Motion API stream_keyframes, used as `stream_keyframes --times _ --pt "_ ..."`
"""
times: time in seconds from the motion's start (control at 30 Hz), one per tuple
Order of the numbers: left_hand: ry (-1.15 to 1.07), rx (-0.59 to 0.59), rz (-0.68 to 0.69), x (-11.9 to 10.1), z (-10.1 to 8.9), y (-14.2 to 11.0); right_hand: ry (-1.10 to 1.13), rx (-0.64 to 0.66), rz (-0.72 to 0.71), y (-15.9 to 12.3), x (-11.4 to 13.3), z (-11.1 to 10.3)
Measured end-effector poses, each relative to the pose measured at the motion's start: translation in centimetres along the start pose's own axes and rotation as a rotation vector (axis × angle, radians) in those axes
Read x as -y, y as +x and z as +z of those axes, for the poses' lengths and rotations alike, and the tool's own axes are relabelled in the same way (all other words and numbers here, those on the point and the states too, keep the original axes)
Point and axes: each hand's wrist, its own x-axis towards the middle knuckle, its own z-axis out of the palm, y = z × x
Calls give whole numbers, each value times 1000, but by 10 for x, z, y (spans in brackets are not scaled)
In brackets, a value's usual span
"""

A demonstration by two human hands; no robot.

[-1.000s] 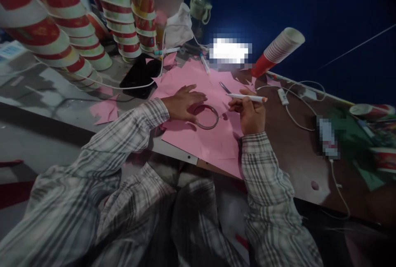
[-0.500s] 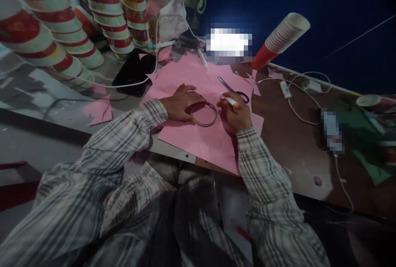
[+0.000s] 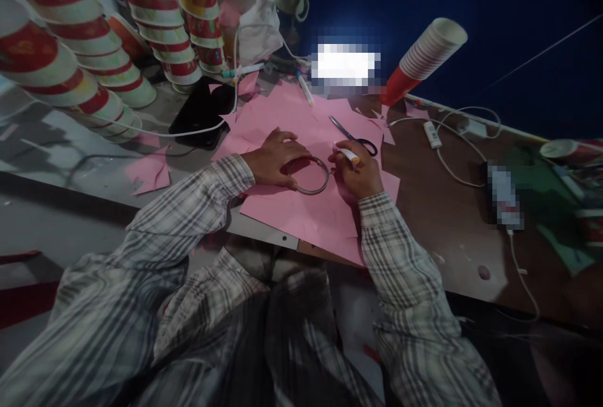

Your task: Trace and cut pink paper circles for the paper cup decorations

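A clear ring (image 3: 308,175) lies flat on a pink paper sheet (image 3: 311,212) on the table. My left hand (image 3: 273,159) rests with its fingers spread on the ring's left side, pressing it down. My right hand (image 3: 355,171) is closed round a white pen (image 3: 347,154), its tip down at the ring's right edge. Scissors (image 3: 353,136) lie on the pink paper just beyond my right hand.
Stacks of red and white paper cups (image 3: 85,49) crowd the back left. A leaning cup stack (image 3: 424,58) stands at the back right. A black phone (image 3: 200,115), white cables (image 3: 452,156), a marker (image 3: 305,88) and pink paper scraps (image 3: 151,171) lie around.
My right hand turned the pen from lying level to tip down and brought it left to the ring's edge. My left hand stayed on the ring. The scissors came into full view.
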Motion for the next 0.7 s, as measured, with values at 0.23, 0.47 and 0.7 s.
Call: stream_keyframes --times 0.23,0.47,0.7 --pt "11 7 -4 0 0 0 -35 -18 -68 -1 5 -1" --pt "5 42 -12 1 -1 1 -137 -162 -190 0 15 -7" --pt "3 53 -3 0 -2 1 -210 -148 -212 1 10 -6"
